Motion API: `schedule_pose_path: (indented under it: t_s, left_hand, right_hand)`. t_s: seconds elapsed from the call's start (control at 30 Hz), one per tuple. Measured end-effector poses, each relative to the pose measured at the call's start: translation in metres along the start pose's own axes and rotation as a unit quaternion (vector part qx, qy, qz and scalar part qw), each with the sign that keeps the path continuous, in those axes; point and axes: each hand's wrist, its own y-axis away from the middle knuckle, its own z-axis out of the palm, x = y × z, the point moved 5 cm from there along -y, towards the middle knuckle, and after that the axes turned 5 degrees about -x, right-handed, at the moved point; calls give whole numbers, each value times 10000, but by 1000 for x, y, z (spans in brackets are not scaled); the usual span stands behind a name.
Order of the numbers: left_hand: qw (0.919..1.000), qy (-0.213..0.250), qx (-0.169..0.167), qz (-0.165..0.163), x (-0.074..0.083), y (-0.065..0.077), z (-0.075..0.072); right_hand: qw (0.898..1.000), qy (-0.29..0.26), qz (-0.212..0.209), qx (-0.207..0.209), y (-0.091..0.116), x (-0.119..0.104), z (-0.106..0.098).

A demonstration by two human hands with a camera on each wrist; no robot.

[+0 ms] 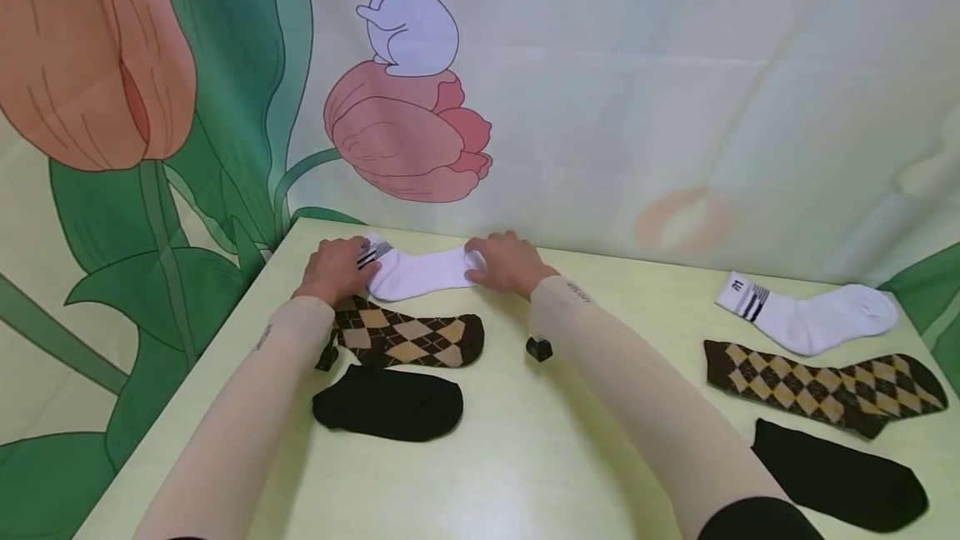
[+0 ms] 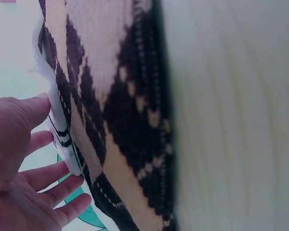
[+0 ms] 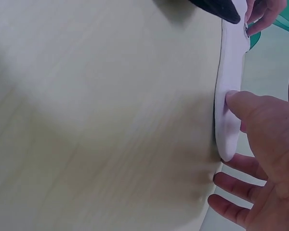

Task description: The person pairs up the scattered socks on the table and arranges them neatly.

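Observation:
A white sock point(image 1: 423, 271) with dark stripes at its cuff lies near the table's back edge, held at both ends. My left hand point(image 1: 335, 267) has the striped cuff between thumb and fingers. At the toe end, my right hand point(image 1: 512, 263) pinches the sock, its thumb point(image 3: 241, 102) on the upper face and the other fingers spread past the tip. Just in front lies a brown argyle sock point(image 1: 412, 338), which fills much of the left wrist view. Nearer still is a black sock point(image 1: 390, 403).
On the table's right side lie another white striped sock point(image 1: 821, 315), another argyle sock point(image 1: 825, 386) and another black sock point(image 1: 840, 473), one before the other. A printed cloth point(image 1: 585, 107) with tulips and a white animal hangs behind the pale table point(image 1: 517, 457).

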Motion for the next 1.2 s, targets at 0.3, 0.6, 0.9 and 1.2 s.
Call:
schedule_pose_path:
  t_s: [0.3,0.6,0.9,1.2]
  left_hand:
    - [9999,14,110,5,0,1,-4]
    - [9976,648,219,-50,0,1,-6]
    - [9945,843,618,15,2,-3,-9]
    - [9920,764,1009,-27,6,-3,-18]
  right_hand:
    - [9999,-60,-41,70,-1,0,2]
    - [9994,-305,-100,108,-1,1,2]
    - [9975,-584,-368,140,-3,-1,2]
    - [9955,-584,-707,221,-1,-6,-4]
